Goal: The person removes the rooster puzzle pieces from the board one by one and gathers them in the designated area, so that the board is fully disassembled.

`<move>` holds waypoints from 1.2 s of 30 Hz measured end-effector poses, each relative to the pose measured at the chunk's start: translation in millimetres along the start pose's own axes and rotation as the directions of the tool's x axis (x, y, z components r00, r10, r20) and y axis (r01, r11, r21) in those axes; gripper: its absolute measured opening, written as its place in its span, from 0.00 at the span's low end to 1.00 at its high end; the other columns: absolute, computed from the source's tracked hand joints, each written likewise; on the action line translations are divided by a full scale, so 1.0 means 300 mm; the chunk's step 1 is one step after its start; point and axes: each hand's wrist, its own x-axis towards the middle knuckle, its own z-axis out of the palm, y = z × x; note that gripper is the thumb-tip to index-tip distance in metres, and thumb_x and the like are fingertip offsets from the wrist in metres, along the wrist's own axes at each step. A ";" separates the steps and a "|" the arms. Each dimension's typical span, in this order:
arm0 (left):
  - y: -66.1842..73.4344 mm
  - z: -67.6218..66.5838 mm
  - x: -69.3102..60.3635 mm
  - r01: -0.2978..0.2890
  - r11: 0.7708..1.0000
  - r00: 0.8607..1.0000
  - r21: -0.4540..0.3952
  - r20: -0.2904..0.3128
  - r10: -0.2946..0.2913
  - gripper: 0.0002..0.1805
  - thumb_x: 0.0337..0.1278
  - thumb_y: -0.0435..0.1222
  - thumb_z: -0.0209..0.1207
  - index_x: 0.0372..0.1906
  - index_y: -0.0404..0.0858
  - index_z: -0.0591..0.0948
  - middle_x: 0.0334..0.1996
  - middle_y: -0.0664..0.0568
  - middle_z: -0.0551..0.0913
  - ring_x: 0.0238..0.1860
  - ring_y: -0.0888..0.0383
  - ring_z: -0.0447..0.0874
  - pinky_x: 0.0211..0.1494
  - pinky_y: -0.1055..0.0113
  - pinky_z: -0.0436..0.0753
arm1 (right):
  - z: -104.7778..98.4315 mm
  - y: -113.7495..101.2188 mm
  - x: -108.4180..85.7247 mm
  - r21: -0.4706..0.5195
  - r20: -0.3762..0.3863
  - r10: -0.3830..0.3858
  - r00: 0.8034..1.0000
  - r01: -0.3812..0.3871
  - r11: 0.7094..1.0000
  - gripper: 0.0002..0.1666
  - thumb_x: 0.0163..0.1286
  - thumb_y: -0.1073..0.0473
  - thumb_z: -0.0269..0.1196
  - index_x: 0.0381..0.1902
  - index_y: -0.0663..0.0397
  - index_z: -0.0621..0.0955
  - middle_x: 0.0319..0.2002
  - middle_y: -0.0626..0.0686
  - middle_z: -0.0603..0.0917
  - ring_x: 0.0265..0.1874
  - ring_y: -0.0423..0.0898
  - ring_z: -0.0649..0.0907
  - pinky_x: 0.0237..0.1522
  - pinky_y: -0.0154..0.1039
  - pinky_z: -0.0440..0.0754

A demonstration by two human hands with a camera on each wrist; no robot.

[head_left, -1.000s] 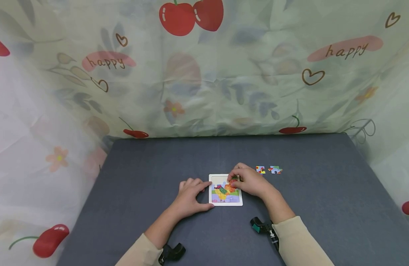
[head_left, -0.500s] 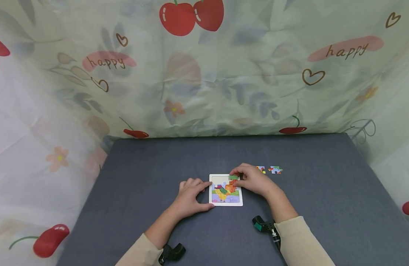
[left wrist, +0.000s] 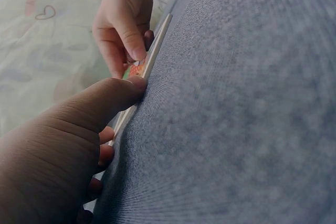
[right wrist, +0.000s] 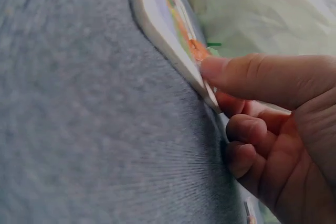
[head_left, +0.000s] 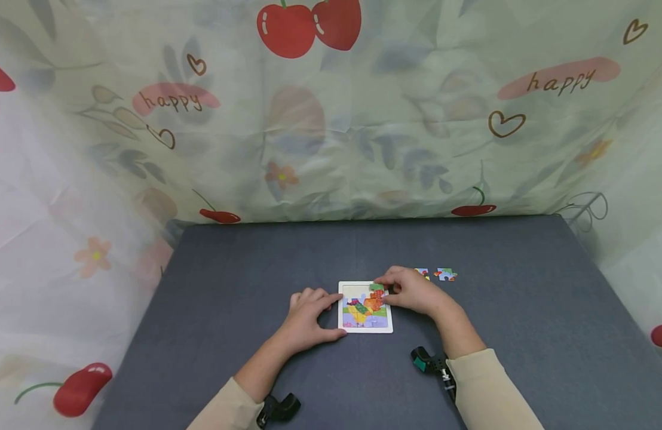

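The tray (head_left: 365, 330) is touched at its 9 o'clock edge by the left hand (head_left: 308, 321), thumb and forefinger spread wide. At 1 o'clock in it, a piece (head_left: 376, 288) is pinched by the right hand (head_left: 415, 293); nearer that hand, loose pieces (head_left: 446, 275) are set at 2 o'clock.
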 end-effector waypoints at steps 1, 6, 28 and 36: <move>0.000 0.000 0.000 -0.001 1.000 1.000 0.000 0.000 0.001 0.38 0.54 0.60 0.71 0.69 0.50 0.79 0.38 0.63 0.71 0.40 0.61 0.63 0.49 0.55 0.58 | 0.000 0.001 -0.001 -0.007 0.002 -0.007 1.000 0.007 1.000 0.19 0.67 0.63 0.71 0.56 0.58 0.87 0.39 0.45 0.81 0.29 0.40 0.74 0.35 0.37 0.74; 0.003 0.000 0.000 -0.004 1.000 1.000 -0.005 -0.003 0.004 0.38 0.54 0.59 0.71 0.69 0.49 0.79 0.38 0.63 0.71 0.40 0.61 0.63 0.49 0.55 0.58 | 0.006 0.008 0.002 -0.024 -0.012 -0.007 1.000 0.007 1.000 0.19 0.67 0.65 0.68 0.56 0.59 0.87 0.38 0.44 0.81 0.27 0.39 0.73 0.33 0.37 0.73; -0.002 0.000 0.001 -0.009 1.000 1.000 -0.008 -0.011 0.009 0.39 0.53 0.59 0.72 0.68 0.49 0.79 0.38 0.63 0.71 0.41 0.61 0.63 0.49 0.55 0.58 | -0.120 -0.118 -0.060 0.053 -0.149 0.026 0.989 -0.018 0.998 0.24 0.70 0.65 0.66 0.64 0.58 0.82 0.32 0.48 0.72 0.21 0.41 0.68 0.30 0.37 0.70; 0.000 0.004 -0.001 -0.015 1.000 1.000 -0.006 -0.021 0.015 0.39 0.52 0.59 0.72 0.68 0.49 0.79 0.37 0.64 0.70 0.40 0.61 0.63 0.49 0.55 0.58 | -0.190 -0.163 -0.119 0.072 -0.221 -0.041 0.974 0.058 0.996 0.25 0.67 0.71 0.64 0.63 0.59 0.83 0.37 0.46 0.74 0.24 0.42 0.70 0.30 0.36 0.70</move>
